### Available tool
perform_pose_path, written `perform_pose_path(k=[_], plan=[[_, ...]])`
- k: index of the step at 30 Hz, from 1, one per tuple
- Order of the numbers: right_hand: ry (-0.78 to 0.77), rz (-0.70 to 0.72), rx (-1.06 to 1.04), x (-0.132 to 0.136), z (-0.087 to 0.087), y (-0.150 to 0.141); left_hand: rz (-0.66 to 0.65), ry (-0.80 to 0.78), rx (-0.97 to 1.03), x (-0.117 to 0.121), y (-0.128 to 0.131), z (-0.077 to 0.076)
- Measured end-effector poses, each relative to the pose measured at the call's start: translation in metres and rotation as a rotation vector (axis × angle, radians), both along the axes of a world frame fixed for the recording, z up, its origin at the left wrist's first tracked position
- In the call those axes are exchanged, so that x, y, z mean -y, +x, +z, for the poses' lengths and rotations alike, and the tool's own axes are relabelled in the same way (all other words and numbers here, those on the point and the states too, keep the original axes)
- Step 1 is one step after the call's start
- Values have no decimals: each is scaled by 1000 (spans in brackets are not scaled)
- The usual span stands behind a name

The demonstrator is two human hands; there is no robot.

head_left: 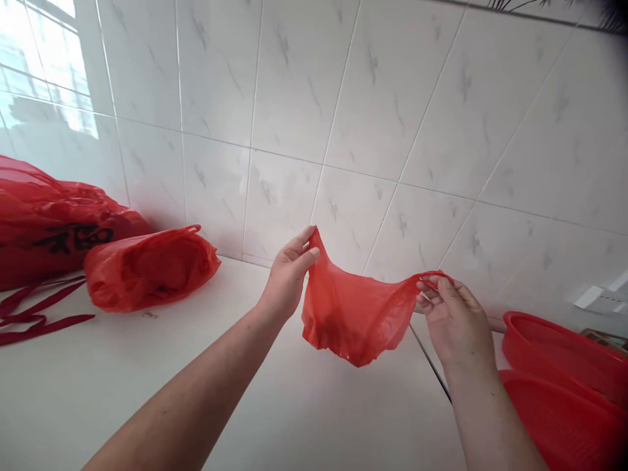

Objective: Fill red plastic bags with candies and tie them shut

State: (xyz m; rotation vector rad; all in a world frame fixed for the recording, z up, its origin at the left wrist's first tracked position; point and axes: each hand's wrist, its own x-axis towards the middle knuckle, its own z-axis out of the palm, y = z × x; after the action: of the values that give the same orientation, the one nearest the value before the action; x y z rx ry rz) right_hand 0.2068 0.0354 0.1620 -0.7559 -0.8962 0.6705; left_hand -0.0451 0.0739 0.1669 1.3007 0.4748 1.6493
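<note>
A small thin red plastic bag (356, 314) hangs in the air above the white counter, stretched between both my hands. My left hand (289, 275) pinches one handle at the bag's upper left corner. My right hand (454, 324) grips the other handle at the right, fingers curled round it. The bag sags in the middle, and I cannot see anything inside it.
On the white counter (98, 386) at the left lie a filled red plastic bag (150, 268) and a larger red bag with black characters (53, 229), with red straps (34, 314) trailing. Two stacked red basins (564, 386) stand at the right. A white tiled wall (392, 118) rises behind.
</note>
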Motion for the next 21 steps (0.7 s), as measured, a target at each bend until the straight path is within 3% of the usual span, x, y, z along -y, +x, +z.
perform_pose_path(k=[3,5,7,9,13,15,17,21], plan=[[-37,-128,35,1,-4,-2,-76,6,31,3,-7,11],[-78,-138,21,-1,-14,-4,-99,-35,11,3,-11,5],[-86,-39,4,-2,-26,-7,-78,-77,-55,6,-14,-9],[-57,94,-26,-2,-36,-11,68,-99,-152,13,-15,-27],[-14,255,-97,-2,-45,-25,513,-88,-353,28,-12,-72],[-27,300,-118,-3,-46,-30,585,-156,-422,28,-10,-96],[-20,329,-132,-5,-47,-34,548,-278,-454,23,-10,-115],[-60,287,44,-2,-51,-35,273,-405,-390,12,-14,-134]])
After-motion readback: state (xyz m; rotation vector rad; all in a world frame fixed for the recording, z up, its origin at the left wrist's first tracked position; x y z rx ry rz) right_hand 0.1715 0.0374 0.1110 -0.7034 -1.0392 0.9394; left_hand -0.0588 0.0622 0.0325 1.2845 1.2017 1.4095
